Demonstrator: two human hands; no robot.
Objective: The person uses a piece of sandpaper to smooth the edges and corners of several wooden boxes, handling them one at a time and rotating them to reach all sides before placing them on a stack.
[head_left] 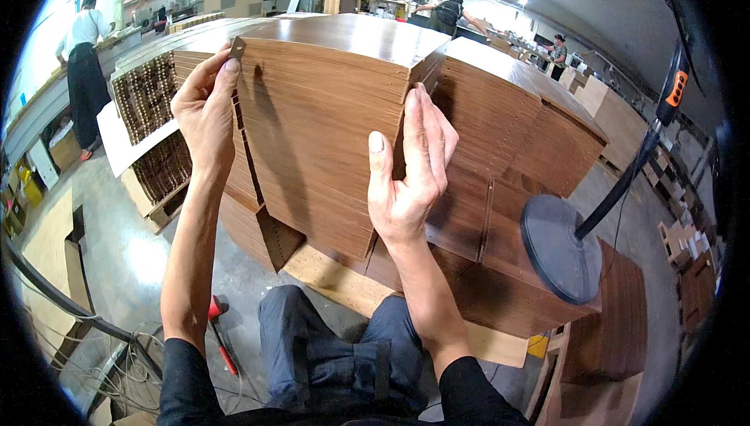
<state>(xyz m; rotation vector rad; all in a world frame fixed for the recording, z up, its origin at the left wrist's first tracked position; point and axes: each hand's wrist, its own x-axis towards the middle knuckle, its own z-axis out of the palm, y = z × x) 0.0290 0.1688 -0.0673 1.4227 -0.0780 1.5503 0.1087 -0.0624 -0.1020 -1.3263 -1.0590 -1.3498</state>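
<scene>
In front of me stands a tall stack of thin brown wood-grain panels (pixel 320 121). My left hand (pixel 207 110) is at its upper left corner. Thumb and fingers pinch a small flat brown piece with a hole (pixel 237 48), which lies against the corner; I cannot tell whether it is part of a panel. On the stack's right side rests my right hand (pixel 414 164), its fingers straight and thumb apart, along the near right edge. Nothing shows in its grip. The side faces under both palms are partly hidden.
More brown panel stacks (pixel 508 125) stand to the right. A round black base with a pole (pixel 558 246) sits on a lower stack. Left are panels with drilled edges (pixel 148 98), a red-handled tool (pixel 223 340) and cables (pixel 117 379). Several people work farther back.
</scene>
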